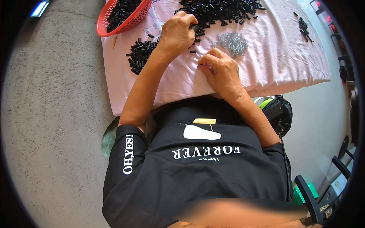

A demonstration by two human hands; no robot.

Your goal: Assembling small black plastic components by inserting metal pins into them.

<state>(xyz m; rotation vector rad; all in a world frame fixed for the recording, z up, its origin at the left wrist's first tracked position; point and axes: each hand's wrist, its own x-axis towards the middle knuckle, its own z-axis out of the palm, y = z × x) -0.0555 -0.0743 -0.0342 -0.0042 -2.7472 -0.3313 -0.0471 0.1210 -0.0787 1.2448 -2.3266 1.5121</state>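
Observation:
My left hand (176, 35) is closed at the near edge of a big pile of small black cylindrical pieces (224, 10). A short dark piece (195, 28) shows at its fingertips, partly covered by the fingers. To the right and nearer to me, my right hand (222, 72) has thumb and forefinger pinched together. What sits in that pinch, if anything, is too small to make out. Just beyond its knuckles lies a heap of tiny shiny silvery pieces (232, 42). A smaller heap of black pieces (137, 57) lies left of my left forearm, which partly hides it.
A red plastic basket (131, 26) of black pieces stands at the table's far left, a thin wooden stick (115, 41) beside it. Pink cloth (281, 64) covers the table. Several longer black pieces (303, 28) lie far right. A black bag (279, 114) sits below the near edge.

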